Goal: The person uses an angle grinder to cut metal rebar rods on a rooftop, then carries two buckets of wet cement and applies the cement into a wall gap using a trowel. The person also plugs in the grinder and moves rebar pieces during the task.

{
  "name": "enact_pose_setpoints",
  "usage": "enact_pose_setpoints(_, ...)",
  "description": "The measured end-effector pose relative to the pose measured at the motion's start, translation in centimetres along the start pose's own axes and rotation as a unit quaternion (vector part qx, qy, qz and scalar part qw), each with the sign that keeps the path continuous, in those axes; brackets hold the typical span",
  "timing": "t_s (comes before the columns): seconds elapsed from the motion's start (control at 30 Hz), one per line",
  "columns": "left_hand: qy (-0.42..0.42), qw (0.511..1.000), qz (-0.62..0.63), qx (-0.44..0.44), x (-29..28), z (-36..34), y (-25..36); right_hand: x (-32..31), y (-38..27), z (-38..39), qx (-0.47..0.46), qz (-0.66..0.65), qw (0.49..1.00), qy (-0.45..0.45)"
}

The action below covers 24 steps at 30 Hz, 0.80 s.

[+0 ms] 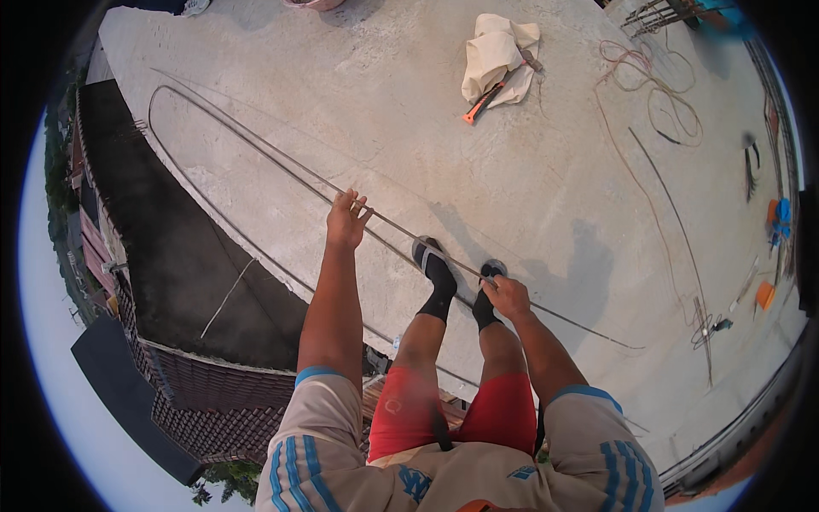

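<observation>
My left hand [345, 220] is closed around a long thin steel rod [401, 228], its fingers curled over it. Further along the same rod, my right hand [508, 296] grips it near my right foot. The rod runs slantwise from the far left to the near right, its right end reaching past my right hand. Below it, a longer bar bent into a narrow loop [151, 111] stretches along the concrete slab [384, 111]. Part of this bar passes near my feet, where my legs hide some of it.
A hammer [492, 98] with an orange and black handle rests on a pale cloth [495, 51]. Looped cable [653, 81], pliers [751, 166], a loose rod [665, 188] and an orange piece [765, 295] lie rightward. The slab edge drops to tiled roofs [213, 418] at left.
</observation>
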State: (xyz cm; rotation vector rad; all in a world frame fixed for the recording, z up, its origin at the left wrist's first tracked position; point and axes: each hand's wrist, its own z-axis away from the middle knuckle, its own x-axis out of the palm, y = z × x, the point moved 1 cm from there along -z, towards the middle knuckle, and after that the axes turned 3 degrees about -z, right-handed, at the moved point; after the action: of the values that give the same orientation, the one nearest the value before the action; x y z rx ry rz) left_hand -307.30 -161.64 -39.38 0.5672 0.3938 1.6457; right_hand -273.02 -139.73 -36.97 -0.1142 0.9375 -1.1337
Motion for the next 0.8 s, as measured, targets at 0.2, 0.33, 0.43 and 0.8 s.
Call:
enact_pose_setpoints(0.2, 0.083, 0.964, -0.240, -0.083, -1.9, -4.3, -10.0, 9.3, 8.0, -8.1, 0.002, 0.047, 0.998, -0.035)
enact_pose_setpoints(0.33, -0.055, 0.891, -0.412, -0.184, -6.9, -0.6, -16.8, 12.3, 11.0, -12.8, 0.095, 0.110, 0.985, -0.089)
enact_pose_setpoints(0.43, -0.033, 0.862, -0.441, -0.248, -12.7, 4.6, -20.3, 10.4, 8.9, -13.9, 0.086, 0.168, 0.973, -0.131)
enact_pose_setpoints(0.8, 0.013, 0.884, -0.394, -0.251, -23.2, 24.3, -13.4, -4.9, 0.7, -0.2, 0.094, 0.122, 0.978, -0.139)
